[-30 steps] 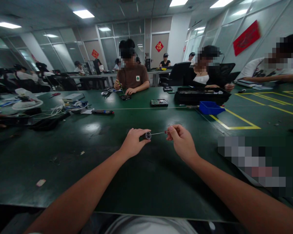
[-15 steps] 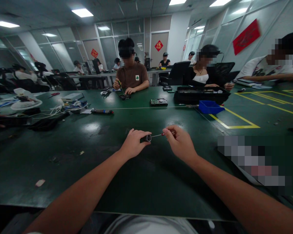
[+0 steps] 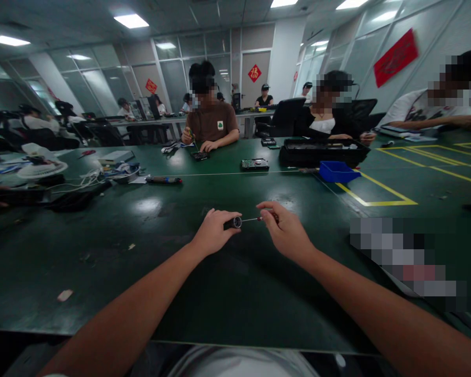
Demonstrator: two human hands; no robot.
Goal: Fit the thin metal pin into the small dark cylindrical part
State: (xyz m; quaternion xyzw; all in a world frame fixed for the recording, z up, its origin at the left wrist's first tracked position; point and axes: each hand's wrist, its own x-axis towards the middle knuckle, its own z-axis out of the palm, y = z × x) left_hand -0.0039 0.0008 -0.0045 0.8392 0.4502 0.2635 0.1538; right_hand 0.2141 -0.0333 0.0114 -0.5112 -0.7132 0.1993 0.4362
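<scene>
My left hand (image 3: pixel 215 230) is closed around a short dark cylindrical part (image 3: pixel 236 222) whose round, silver-rimmed end faces me. From the right, my right hand (image 3: pixel 284 226) grips a screwdriver (image 3: pixel 251 219) by its reddish handle, the fingers curled around it. The thin metal shaft points left and reaches the side of the cylinder near its rim. Whether the tip sits in a screw is too small to tell. Both hands are just above the green table (image 3: pixel 235 293), and my left fingers hide most of the cylinder's body.
A dark pen-like tool (image 3: pixel 164 179) lies beyond my left hand. Farther back are a hard drive (image 3: pixel 255 164), a blue bin (image 3: pixel 338 172) and a black tray (image 3: pixel 324 153). A pixelated item (image 3: pixel 404 256) lies at right. Across the table a person (image 3: pixel 212 123) works with a screwdriver.
My right fingers have loosened and shifted on the screwdriver handle, the index finger now more stretched out. The cylinder stays in my left hand, almost unmoved.
</scene>
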